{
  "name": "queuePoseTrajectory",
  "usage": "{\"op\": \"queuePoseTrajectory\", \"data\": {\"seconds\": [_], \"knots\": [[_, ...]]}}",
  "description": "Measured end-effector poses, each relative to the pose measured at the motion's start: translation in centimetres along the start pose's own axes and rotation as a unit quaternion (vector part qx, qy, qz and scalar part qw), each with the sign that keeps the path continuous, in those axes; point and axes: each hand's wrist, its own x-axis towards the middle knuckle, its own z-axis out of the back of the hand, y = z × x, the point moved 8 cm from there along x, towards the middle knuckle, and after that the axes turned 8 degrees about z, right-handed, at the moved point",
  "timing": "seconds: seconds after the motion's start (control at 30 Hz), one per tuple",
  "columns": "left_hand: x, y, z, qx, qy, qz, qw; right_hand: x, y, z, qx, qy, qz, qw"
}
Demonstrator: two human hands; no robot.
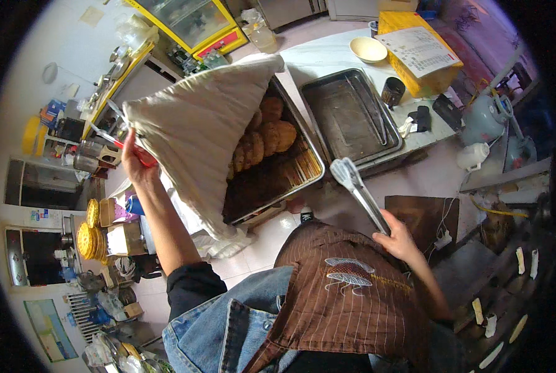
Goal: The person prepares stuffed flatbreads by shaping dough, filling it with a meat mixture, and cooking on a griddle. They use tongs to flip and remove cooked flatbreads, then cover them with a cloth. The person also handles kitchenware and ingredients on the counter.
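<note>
My left hand [139, 161] holds up a corner of a cream cloth [194, 112], along with a red-handled tool [148, 159] whose kind I cannot tell. Under the raised cloth, round browned breads [264, 140] lie overlapping in a deep metal tray [317, 161]. My right hand [397, 238] grips metal tongs [364, 200] by their handle end, with the tips near the corner of a second baking tray [343, 121]. That tray has dark tongs [369, 109] lying in it and no bread.
A marble-look table [315, 51] bears a cream bowl [368, 49], a black cup [393, 91] and a yellow box [413, 51] with a printed sheet. Gas cylinders [485, 112] stand at the right. Dough-like strips [477, 311] lie on a dark surface at lower right. Yellow rounds [91, 240] are stacked at left.
</note>
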Motion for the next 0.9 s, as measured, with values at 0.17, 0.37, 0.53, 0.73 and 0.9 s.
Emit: {"op": "queuePoseTrajectory", "data": {"seconds": [0.17, 0.37, 0.53, 0.73, 0.9], "knots": [[1.0, -5.1, -1.3, -0.009, 0.13, -0.018, 0.991, 7.0, 1.4, -7.1, -0.112, 0.124, -0.003, 0.986], [3.9, -8.2, -0.1, 0.004, 0.114, -0.009, 0.993, 16.2, 5.1, -16.4, -0.229, 0.219, 0.069, 0.946], [5.7, -8.3, -0.1, -0.048, 0.218, 0.059, 0.973, 20.3, 6.4, -20.9, -0.274, 0.206, 0.109, 0.933], [6.4, -7.3, -0.4, -0.075, 0.215, 0.075, 0.971, 20.2, 5.6, -21.0, -0.294, 0.175, 0.076, 0.937], [6.5, -5.7, -1.8, -0.112, 0.228, 0.091, 0.963, 19.9, 4.7, -20.0, -0.299, 0.142, 0.05, 0.942]]}}
